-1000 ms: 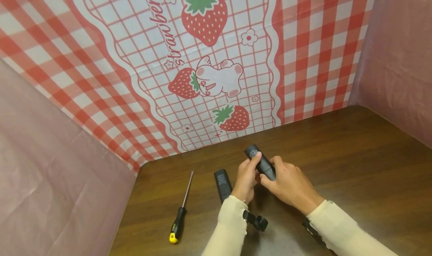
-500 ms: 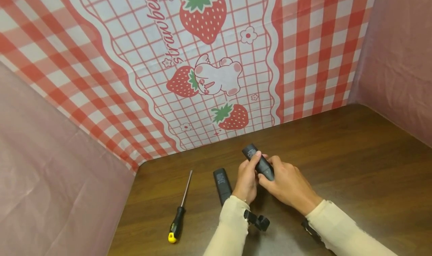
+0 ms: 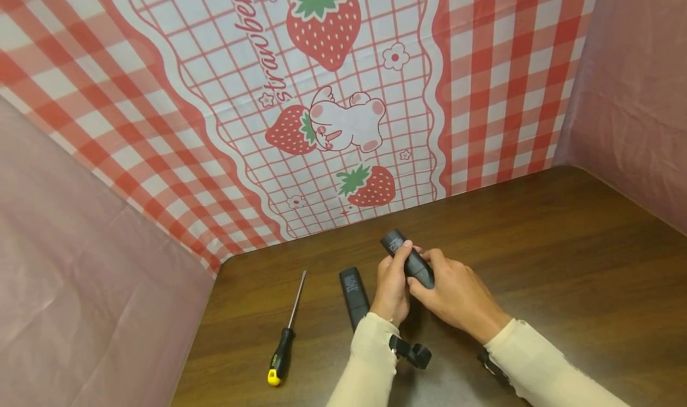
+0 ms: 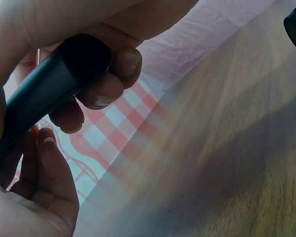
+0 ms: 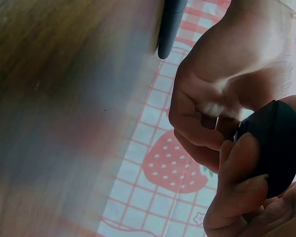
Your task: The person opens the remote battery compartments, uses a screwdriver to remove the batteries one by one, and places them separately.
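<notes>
Both hands hold a dark grey oblong device (image 3: 417, 268) with rounded sides and small pale print near its far end. My left hand (image 3: 392, 290) grips it from the left, its thumb lying along the printed face. From the right, my right hand (image 3: 456, 290) pinches the near end between thumb and fingers. In the right wrist view, fingers curl round the blunt end of the device (image 5: 283, 148). The left wrist view shows its smooth dark side (image 4: 39, 94); the underside is hidden. A similar dark device (image 3: 354, 293) lies on the table, partly covered by the left forearm.
A flathead screwdriver (image 3: 284, 350) with a black and yellow handle lies left on the brown wooden table (image 3: 579, 264). Behind it hangs a red and white strawberry cloth (image 3: 343, 126). Pink fabric walls stand at left (image 3: 96, 246) and right (image 3: 633, 96). A black camera mount (image 3: 410, 352) juts from the left wrist.
The held device has shifted slightly left at its far end, and its printed face has turned a little. Both hands keep their grip; the screwdriver and the second device stay put.
</notes>
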